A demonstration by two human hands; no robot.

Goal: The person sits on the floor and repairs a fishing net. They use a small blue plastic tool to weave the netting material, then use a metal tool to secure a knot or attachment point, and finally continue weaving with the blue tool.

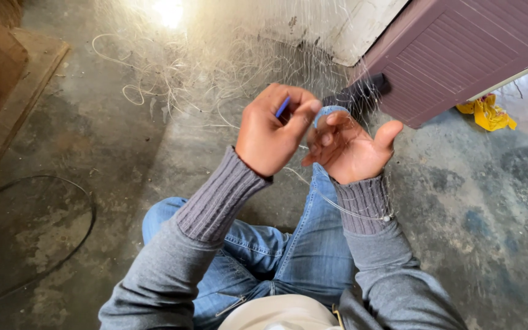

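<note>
At the centre of the view, above the lap, the left hand (271, 129) pinches a slim blue plastic netting needle (283, 107) between thumb and curled fingers, clenched on it with only the tip showing. Just at its three o'clock, the right hand (351, 146) is spread, palm up, fingers loosely bent and thumb raised; thin strands of pale translucent fishing net (215, 73) cross its fingers, though whether it actually pinches a strand cannot be told. A line of the net runs down past the right grey ribbed cuff (365, 205) toward the blue denim jeans (300, 250). Most of the net lies loose and tangled at twelve o'clock on the grey concrete floor (478, 214), so the mending looks far from finished, with no completed stretch to be made out. No container is in view; a purple slatted door (459, 55) stands at two o'clock.
</note>
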